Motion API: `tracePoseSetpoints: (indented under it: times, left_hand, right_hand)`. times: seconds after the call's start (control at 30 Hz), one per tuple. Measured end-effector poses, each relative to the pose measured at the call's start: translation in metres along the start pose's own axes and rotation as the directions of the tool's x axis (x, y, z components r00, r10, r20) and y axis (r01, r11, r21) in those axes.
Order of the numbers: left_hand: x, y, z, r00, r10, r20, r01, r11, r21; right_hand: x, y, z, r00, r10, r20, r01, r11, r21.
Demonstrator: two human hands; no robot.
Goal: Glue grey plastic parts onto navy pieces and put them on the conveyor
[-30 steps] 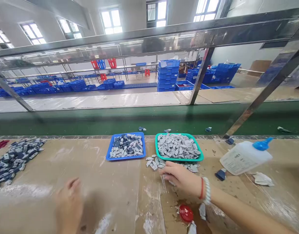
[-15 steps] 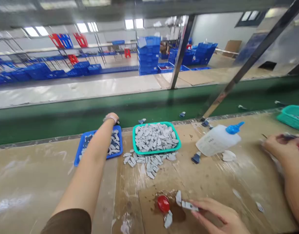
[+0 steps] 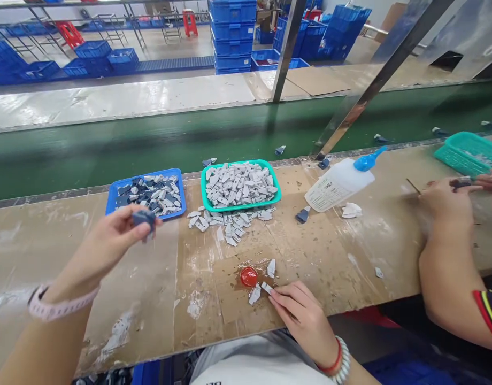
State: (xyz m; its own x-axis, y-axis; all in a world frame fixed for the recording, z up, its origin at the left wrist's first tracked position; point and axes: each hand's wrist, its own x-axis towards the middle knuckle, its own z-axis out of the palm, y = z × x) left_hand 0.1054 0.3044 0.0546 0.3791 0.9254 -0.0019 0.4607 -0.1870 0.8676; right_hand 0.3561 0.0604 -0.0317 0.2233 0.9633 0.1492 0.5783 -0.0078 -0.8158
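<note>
My left hand (image 3: 109, 243) is raised over the bench in front of the blue tray (image 3: 112, 199) and pinches a small dark blue part (image 3: 144, 217). My right hand (image 3: 300, 315) rests near the bench's front edge, fingers closed on a small grey part (image 3: 267, 289) beside a red cap (image 3: 248, 276). Two more grey parts lie by that cap. A teal tray (image 3: 276, 198) heaped with grey parts stands behind, with several grey parts (image 3: 228, 222) spilled in front of it.
A white glue bottle (image 3: 338, 182) with a blue nozzle lies right of the teal tray. A co-worker's hands (image 3: 446, 200) work at the right, near another teal basket (image 3: 466, 152). A green conveyor belt (image 3: 109, 147) runs behind the bench. Blue crates stand far back.
My left hand has drawn back from the blue tray with a dark blue part. My right hand stays by the red cap. The view has tipped down and shifted.
</note>
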Motion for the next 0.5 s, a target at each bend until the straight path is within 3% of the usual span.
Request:
tracePoseSetpoints:
  times: [0.13,0.23,0.37,0.43,0.5]
  left_hand:
    - [-0.067,-0.012,0.013,0.985,-0.062,0.159,0.103,0.958,-0.266]
    - [-0.096,-0.006,0.042,0.962,-0.078,0.263,0.169,0.924,-0.343]
    - [-0.104,0.013,0.093,0.916,-0.098,0.389,0.229,0.924,-0.306]
    - [-0.103,0.024,0.115,0.912,-0.062,0.406,0.203,0.928,-0.314]
    - [-0.101,0.034,0.132,0.921,-0.005,0.389,0.15,0.928,-0.342]
  right_hand:
    - [-0.002,-0.001,-0.006,0.999,0.037,0.039,-0.037,0.999,-0.005]
    - [0.004,-0.003,-0.015,0.984,0.179,-0.024,-0.172,0.969,0.178]
    - [0.02,-0.011,-0.023,0.939,0.333,0.081,-0.333,0.827,0.453]
    - [0.027,-0.02,-0.024,0.948,0.306,0.087,-0.307,0.808,0.503]
    - [0.031,-0.031,-0.023,0.974,0.226,0.028,-0.21,0.843,0.496]
